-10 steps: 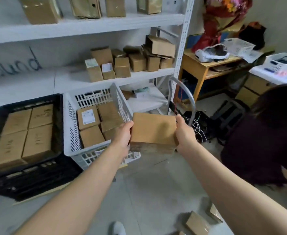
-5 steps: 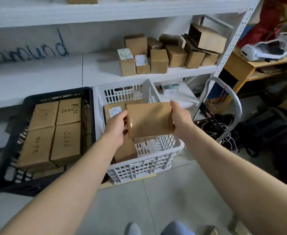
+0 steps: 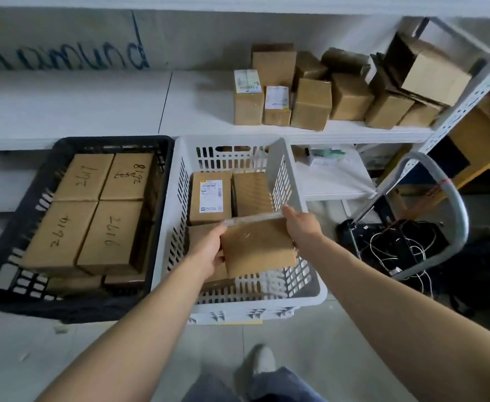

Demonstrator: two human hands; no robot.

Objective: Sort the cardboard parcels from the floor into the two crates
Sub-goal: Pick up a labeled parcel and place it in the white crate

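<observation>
We hold a plain cardboard parcel [image 3: 259, 246] between both hands, tilted, inside the white crate [image 3: 310, 294] at its near right corner. Our left hand [image 3: 209, 250] presses flat against its left edge with fingers wrapped under, and our right hand [image 3: 301, 224] clamps the far right corner; neither is spread free. Beneath it lie other parcels, one with a printed label [image 3: 211, 196]. The black crate [image 3: 64, 303] beside it holds four numbered boxes [image 3: 93, 213]. We judge the parcel stiff and fairly light, since two palms carry it easily; clear tape along its top edge looks slick, so we grip the bare cardboard sides and lower it flat into the open corner
</observation>
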